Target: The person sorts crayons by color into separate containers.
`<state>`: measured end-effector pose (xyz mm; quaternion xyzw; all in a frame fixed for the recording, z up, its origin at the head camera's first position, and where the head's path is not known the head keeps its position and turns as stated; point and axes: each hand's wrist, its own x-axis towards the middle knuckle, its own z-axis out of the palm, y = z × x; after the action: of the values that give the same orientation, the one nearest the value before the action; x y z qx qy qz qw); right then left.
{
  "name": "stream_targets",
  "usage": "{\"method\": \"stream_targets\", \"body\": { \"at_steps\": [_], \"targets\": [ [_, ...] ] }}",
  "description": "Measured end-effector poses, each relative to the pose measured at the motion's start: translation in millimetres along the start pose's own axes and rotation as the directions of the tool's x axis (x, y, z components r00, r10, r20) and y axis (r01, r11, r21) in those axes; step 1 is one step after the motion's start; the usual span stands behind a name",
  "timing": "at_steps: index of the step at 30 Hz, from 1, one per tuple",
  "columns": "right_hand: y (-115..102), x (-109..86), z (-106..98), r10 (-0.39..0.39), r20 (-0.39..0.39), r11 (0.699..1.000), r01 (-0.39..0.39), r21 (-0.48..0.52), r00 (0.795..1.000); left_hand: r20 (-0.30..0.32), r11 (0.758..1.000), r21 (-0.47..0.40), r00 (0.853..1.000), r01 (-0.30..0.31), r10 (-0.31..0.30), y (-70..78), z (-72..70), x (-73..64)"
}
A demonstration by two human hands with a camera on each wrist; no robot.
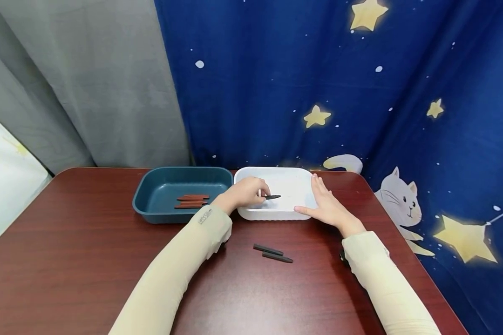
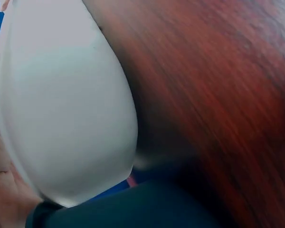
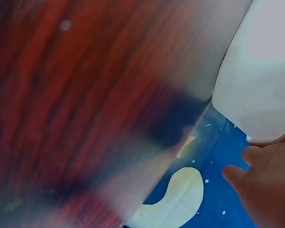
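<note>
In the head view my left hand (image 1: 248,191) reaches over the near left side of a white plastic tray (image 1: 251,215). Its thumb and fingers pinch one end of a black crayon (image 1: 272,197) inside that tray. My right hand (image 1: 324,204) rests at the tray's right end, fingers straight along the rim and thumb over the near side. Two more black crayons (image 1: 277,257) lie side by side on the table in front. The left wrist view has the tray's outer wall (image 2: 76,104) hiding most of the left hand (image 2: 4,185); the right wrist view catches part of the right hand (image 3: 270,185).
A dark teal tray (image 1: 159,217) stands left of the white one, almost touching it, with several reddish-brown crayons (image 1: 193,201) inside. Both trays sit near the far edge of the brown wooden table (image 1: 88,260). Grey and blue star-patterned curtains (image 1: 268,93) hang behind.
</note>
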<state>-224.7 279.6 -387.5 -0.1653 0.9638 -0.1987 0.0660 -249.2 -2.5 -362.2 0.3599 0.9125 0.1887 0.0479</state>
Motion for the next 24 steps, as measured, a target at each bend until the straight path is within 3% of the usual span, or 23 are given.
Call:
{"method": "stream_targets", "body": {
  "at_steps": [7,13,19,24],
  "targets": [
    [-1.2,1.3,0.6,0.008,0.004,1.0,-0.008,0.009,1.0,0.039,1.0,0.016,0.999,0.016,-0.016,-4.3,4.7,9.7],
    [0.5,-0.1,0.3,0.012,0.012,1.0,-0.012,0.01,1.0,0.066,0.997,0.021,0.995,0.073,-0.074,-3.2,8.9,12.3],
    [1.3,-0.5,-0.6,0.014,0.014,1.0,-0.014,0.007,1.0,0.07,0.994,0.035,0.992,0.101,-0.103,-4.6,12.1,13.9],
    [1.6,0.7,0.4,0.013,0.015,1.0,-0.013,0.007,1.0,0.056,0.995,0.022,0.994,0.092,-0.093,-4.1,11.6,11.5]
  ]
}}
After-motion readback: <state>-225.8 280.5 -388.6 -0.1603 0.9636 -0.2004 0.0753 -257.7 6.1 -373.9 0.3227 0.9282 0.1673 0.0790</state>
